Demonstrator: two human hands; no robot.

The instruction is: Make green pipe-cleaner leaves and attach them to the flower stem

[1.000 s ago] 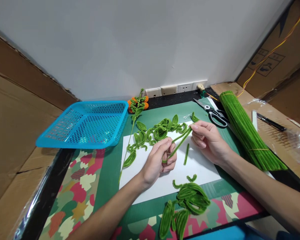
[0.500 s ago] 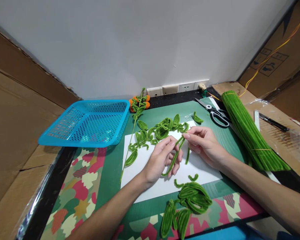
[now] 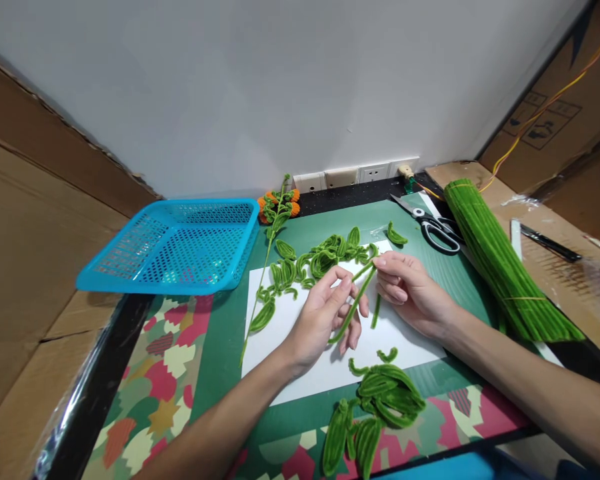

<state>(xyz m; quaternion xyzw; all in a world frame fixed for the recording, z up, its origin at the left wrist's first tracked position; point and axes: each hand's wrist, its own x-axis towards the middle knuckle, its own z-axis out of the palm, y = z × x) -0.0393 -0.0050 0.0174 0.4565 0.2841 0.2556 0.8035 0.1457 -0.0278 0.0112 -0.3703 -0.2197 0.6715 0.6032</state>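
1. Right hand [image 3: 415, 293]: thumb and forefinger pinch a thin, fuzzy green strand [image 3: 357, 303] at its upper bend; the other fingers curl beneath.
2. Left hand [image 3: 320, 317]: thumb and forefinger close on the shorter visible length of this strand. The remaining fingers are loosely curled, and the longer length slants down in front of them.
3. Strand position: held between both hands, above a white rectangular paper sheet [image 3: 273, 347].
4. Below the right hand, a short, straight green fuzzy piece [image 3: 375, 311] lies on the sheet.
5. Beyond the hands, a cluster of looped green fuzzy leaf shapes [image 3: 325, 265] lies along the sheet's far side. A single green leaf shape [image 3: 396, 235] sits apart, to the right, on a smooth green mat [image 3: 225, 333].
6. Nearer the wearer, a pile of green fuzzy leaf shapes [image 3: 387, 397] rests partly on the mat's multicoloured patterned border [image 3: 163, 380]; small curled green pieces [image 3: 387, 355] lie just beyond it.
7. Left of the cluster, a long leafy green stem [image 3: 267, 260] lies at a slant, its far end by orange fuzzy flowers [image 3: 295, 209].
8. Far left: a blue perforated plastic basket [image 3: 168, 288].
9. Right side: scissors with black-and-grey handles [image 3: 440, 238] lie beside a thick bundle of straight green fuzzy stems [image 3: 505, 260], banded near both ends.
10. Outermost right: a slim black tool [image 3: 550, 243] on cardboard; its type cannot be determined.
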